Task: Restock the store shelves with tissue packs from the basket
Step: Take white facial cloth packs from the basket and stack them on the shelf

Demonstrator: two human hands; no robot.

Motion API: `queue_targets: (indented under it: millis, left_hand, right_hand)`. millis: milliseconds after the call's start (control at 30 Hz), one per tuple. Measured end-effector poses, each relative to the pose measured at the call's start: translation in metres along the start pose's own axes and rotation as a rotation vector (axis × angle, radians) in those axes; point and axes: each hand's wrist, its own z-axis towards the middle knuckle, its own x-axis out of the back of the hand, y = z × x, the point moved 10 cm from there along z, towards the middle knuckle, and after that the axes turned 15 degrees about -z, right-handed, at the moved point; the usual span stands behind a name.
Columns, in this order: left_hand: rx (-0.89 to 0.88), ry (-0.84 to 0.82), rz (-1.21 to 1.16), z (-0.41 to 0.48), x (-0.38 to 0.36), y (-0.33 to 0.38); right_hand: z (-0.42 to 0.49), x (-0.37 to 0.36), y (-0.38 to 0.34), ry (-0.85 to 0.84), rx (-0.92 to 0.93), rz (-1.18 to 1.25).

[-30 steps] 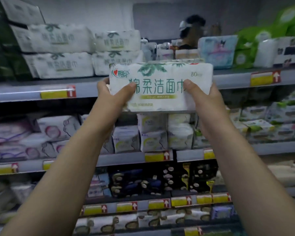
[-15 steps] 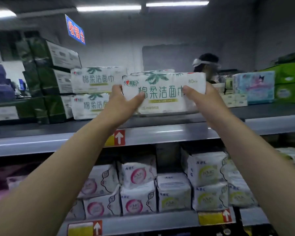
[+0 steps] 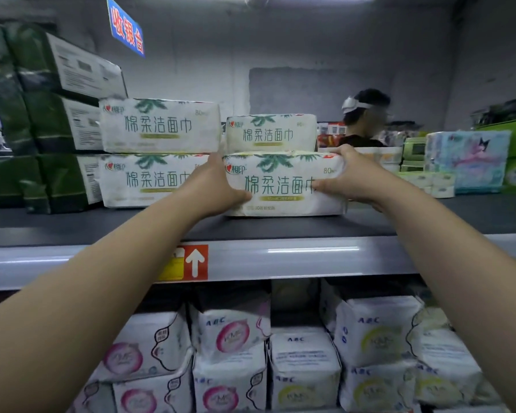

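Note:
A white tissue pack (image 3: 283,186) with green lettering sits on the dark top shelf (image 3: 102,225). My left hand (image 3: 218,183) grips its left end and my right hand (image 3: 349,177) grips its right end, thumbs on the front face. Behind it stands another like pack (image 3: 270,132). To the left, two more like packs (image 3: 158,126) are stacked one on the other. The basket is not in view.
Dark green packs (image 3: 57,114) are stacked at the far left of the top shelf. Blue and green packs (image 3: 468,159) stand at the right. A person's head (image 3: 365,117) shows behind the shelf. Pad packs (image 3: 233,338) fill the shelf below.
My hands have carried the pack up from mid-shelf height and set it down on the top shelf, in front of another pack. The view has tilted upward.

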Motion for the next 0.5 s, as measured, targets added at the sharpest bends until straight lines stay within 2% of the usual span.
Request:
queue_targets:
  millis: [200,300,367,433,500]
  left_hand:
    - [0.056,-0.053,0.015,-0.008,-0.003,0.001]
    - [0.021,-0.075,0.127,-0.022,-0.005,0.008]
    - [-0.105,-0.042,0.22,-0.033,-0.006,0.023]
    - [-0.325,-0.044,0.275,-0.054,-0.016,0.048]
    - [-0.52,-0.143,0.239,-0.083,-0.038,0.069]
  right_hand:
    - [-0.01,0.001,0.001,0.011,-0.068,-0.012]
    - [-0.039,0.015,-0.008,0.117,-0.058,-0.114]
    - [-0.062,0.026,-0.018,0.196,0.018,-0.147]
    - [-0.096,0.031,-0.024,0.239,0.077,-0.262]
    - [-0.131,0.031,-0.02,0.24,0.087,-0.407]
